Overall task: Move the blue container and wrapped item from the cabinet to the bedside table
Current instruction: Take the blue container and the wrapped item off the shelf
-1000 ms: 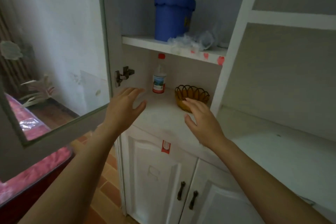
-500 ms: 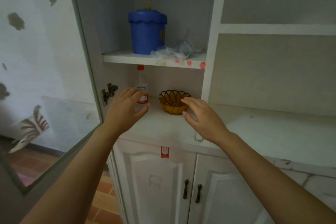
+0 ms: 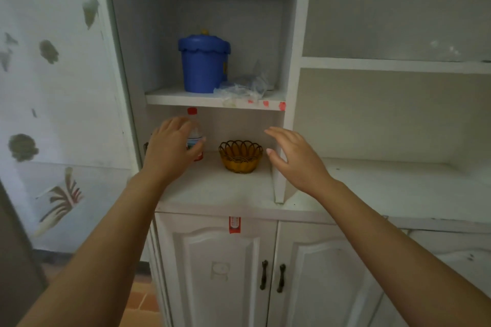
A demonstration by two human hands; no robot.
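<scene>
A blue lidded container [image 3: 203, 65] stands on the upper shelf [image 3: 186, 99] of the open white cabinet. Right beside it lies the item wrapped in clear plastic [image 3: 243, 86], touching the container's base. My left hand [image 3: 171, 148] is raised below that shelf, fingers apart and empty, in front of a small bottle. My right hand [image 3: 295, 159] hovers at the same height by the cabinet's right upright, also open and empty. Both hands are well below the container.
A red-capped bottle [image 3: 195, 135] and an amber wire basket [image 3: 240, 156] sit on the lower ledge [image 3: 225, 188]. The glass cabinet door [image 3: 53, 87] stands open at the left. Closed double doors [image 3: 271, 273] lie below; open shelving extends to the right.
The view has tilted up and closed in on the cabinet. Both hands have risen slightly toward the shelf and spread wider apart. Nothing has been touched.
</scene>
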